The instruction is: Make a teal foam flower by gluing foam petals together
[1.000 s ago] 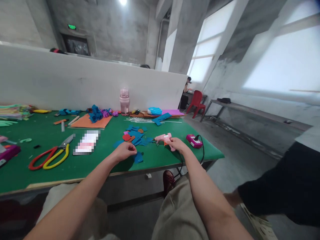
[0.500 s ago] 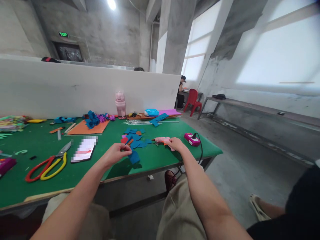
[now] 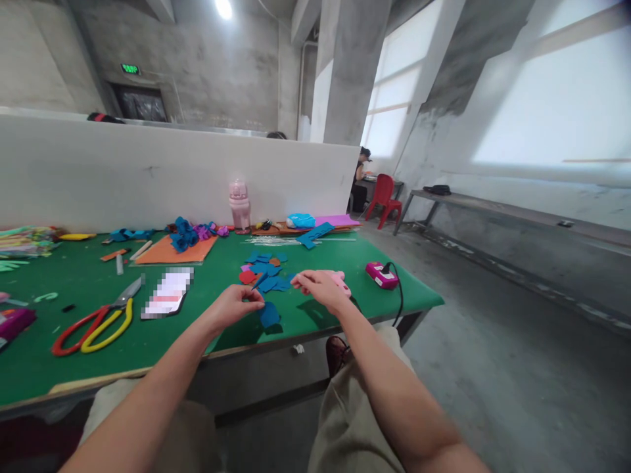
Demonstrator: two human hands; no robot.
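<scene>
Head view: my left hand (image 3: pixel 240 306) pinches a thin blue fabric-like piece (image 3: pixel 269 315) near flat blue cutouts (image 3: pixel 269 269). My right hand (image 3: pixel 318 287) partly blocks the pink plastic glue gun (image 3: pixel 341 282), left of a magenta box (image 3: pixel 382 277). Its fingers have left that gun; whether they're empty, I can't tell.

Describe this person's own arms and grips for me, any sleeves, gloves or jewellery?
The left forearm and right forearm are bare, with no sleeves in view. The left grip and right grip are ungloved human hands, with no watch or ring visible.
</scene>
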